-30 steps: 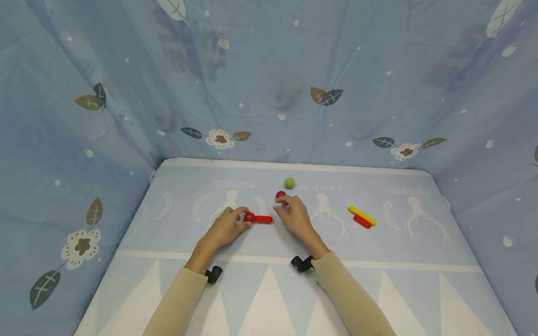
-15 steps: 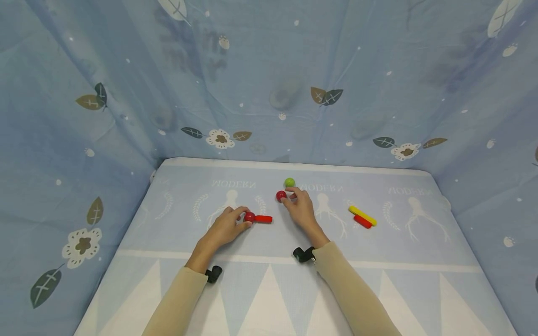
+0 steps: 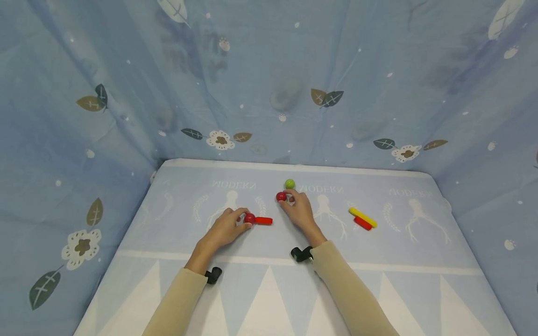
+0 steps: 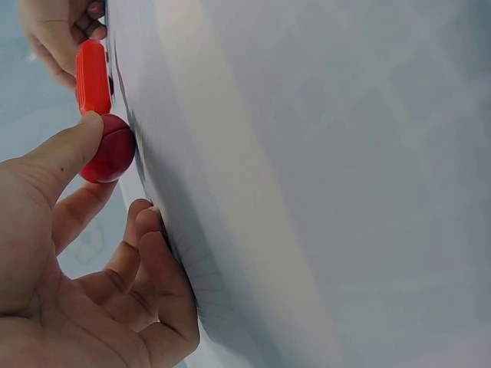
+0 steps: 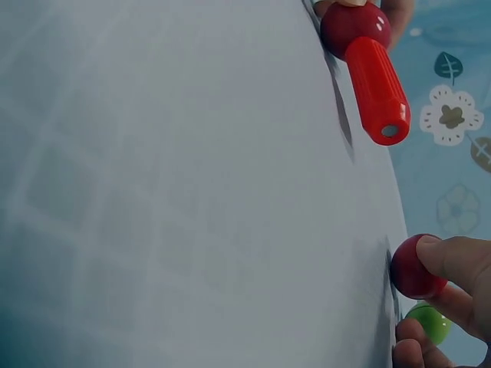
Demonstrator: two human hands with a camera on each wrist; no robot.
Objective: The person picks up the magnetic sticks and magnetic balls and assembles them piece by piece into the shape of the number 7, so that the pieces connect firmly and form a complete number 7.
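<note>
My left hand (image 3: 224,228) pinches a glossy red ball (image 3: 250,218) between thumb and finger, low over the table. A short ribbed red rod (image 3: 264,220) sticks out from that ball to the right; the right wrist view shows a round grey spot on the rod's free end (image 5: 390,131). With thumb and index finger my right hand (image 3: 301,212) pinches a second red ball (image 3: 280,197), farther back and to the right of the rod. Just behind it lies a green ball (image 3: 290,184), partly hidden by fingers in the right wrist view.
Farther right on the patterned tablecloth (image 3: 252,298), a yellow rod (image 3: 363,217) and a shorter red rod (image 3: 362,223) lie side by side. A blue curtain (image 3: 269,84) printed with leaves and flowers encloses the table's back and sides.
My right hand has shifted slightly right and around the second red ball, and its thumb and finger have closed on it. The left hand has stayed in place with its ball and rod.
</note>
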